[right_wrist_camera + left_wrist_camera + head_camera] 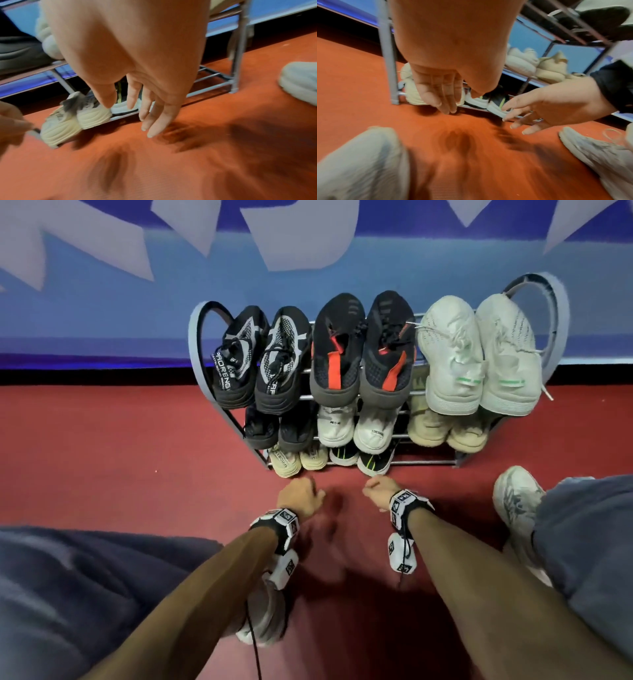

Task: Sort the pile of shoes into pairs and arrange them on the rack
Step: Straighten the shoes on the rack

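A grey metal shoe rack stands on the red floor against a blue wall, and its 3 tiers are filled with shoes set in pairs, heels toward the person. On the top tier, from left to right, sit a black-and-white patterned pair, a black pair with orange-red stripes and a white pair with green marks. The middle tier holds a dark pair, a white pair and a beige pair. The bottom tier holds a cream pair at the left and, just beside it, a black-and-white pair with neon yellow stripes; the right end of that tier shows bare bars in the right wrist view. Both hands hover low over the floor just in front of the bottom tier, near each other but apart. The left hand hangs with straight, relaxed fingers pointing down, holding nothing. The right hand is likewise loose and empty, its fingers spread toward the floor near the neon-striped pair. The person crouches, with a worn pale sneaker planted on the floor at the right under a grey trouser leg.
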Action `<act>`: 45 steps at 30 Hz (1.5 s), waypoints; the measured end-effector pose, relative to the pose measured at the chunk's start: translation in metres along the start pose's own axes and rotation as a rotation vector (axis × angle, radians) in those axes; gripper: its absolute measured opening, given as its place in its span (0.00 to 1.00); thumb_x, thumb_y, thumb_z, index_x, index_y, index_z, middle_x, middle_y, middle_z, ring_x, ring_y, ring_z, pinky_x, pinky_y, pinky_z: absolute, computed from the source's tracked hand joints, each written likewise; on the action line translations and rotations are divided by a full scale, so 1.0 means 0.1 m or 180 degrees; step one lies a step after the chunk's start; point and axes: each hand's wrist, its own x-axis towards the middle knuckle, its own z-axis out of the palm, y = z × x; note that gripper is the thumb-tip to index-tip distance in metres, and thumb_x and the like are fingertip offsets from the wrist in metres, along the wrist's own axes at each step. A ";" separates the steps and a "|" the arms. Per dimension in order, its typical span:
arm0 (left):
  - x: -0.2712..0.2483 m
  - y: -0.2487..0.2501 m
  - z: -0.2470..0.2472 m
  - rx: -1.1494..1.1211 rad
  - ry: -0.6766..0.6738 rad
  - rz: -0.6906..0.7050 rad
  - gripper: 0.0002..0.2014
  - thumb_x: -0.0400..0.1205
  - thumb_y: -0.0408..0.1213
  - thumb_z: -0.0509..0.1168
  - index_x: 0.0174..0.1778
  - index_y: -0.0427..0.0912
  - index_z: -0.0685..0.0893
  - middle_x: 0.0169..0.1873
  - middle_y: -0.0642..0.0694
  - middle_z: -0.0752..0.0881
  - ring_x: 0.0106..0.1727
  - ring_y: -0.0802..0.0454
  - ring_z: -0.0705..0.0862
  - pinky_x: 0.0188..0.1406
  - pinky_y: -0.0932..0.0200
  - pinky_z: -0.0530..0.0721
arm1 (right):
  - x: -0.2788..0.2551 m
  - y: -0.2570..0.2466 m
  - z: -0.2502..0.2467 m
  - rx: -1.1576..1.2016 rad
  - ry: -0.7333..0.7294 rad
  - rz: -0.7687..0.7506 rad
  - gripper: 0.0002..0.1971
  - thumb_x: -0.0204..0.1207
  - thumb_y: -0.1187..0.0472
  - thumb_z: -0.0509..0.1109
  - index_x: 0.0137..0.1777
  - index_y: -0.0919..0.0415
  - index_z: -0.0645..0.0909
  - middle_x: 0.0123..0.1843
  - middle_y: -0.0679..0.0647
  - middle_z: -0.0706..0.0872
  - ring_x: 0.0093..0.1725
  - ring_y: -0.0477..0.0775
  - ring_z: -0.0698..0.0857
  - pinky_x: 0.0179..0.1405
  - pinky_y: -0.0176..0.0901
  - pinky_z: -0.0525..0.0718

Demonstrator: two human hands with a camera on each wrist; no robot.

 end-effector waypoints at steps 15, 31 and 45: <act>0.75 -0.91 0.27 -0.2228 0.0275 -0.1535 0.27 0.86 0.51 0.65 0.67 0.29 0.71 0.59 0.31 0.86 0.61 0.31 0.84 0.58 0.45 0.80 | 0.93 -0.92 1.14 0.0901 -0.0133 0.0167 0.40 0.75 0.50 0.73 0.80 0.44 0.51 0.72 0.53 0.77 0.64 0.65 0.84 0.30 0.48 0.87; 1.08 -1.07 0.67 -0.4313 0.0854 -0.2126 0.27 0.69 0.47 0.71 0.58 0.42 0.65 0.52 0.39 0.82 0.54 0.35 0.89 0.58 0.36 0.88 | 1.03 -0.93 1.45 0.1395 0.0448 0.0106 0.38 0.77 0.64 0.73 0.83 0.53 0.59 0.59 0.54 0.85 0.54 0.67 0.89 0.44 0.56 0.93; 1.07 -1.02 0.53 -0.4146 0.0924 -0.2148 0.16 0.76 0.42 0.69 0.44 0.50 0.64 0.42 0.38 0.84 0.42 0.36 0.91 0.50 0.34 0.90 | 0.88 -0.93 1.47 0.1485 0.0394 0.0080 0.31 0.83 0.59 0.68 0.82 0.53 0.58 0.55 0.58 0.86 0.41 0.65 0.90 0.48 0.60 0.91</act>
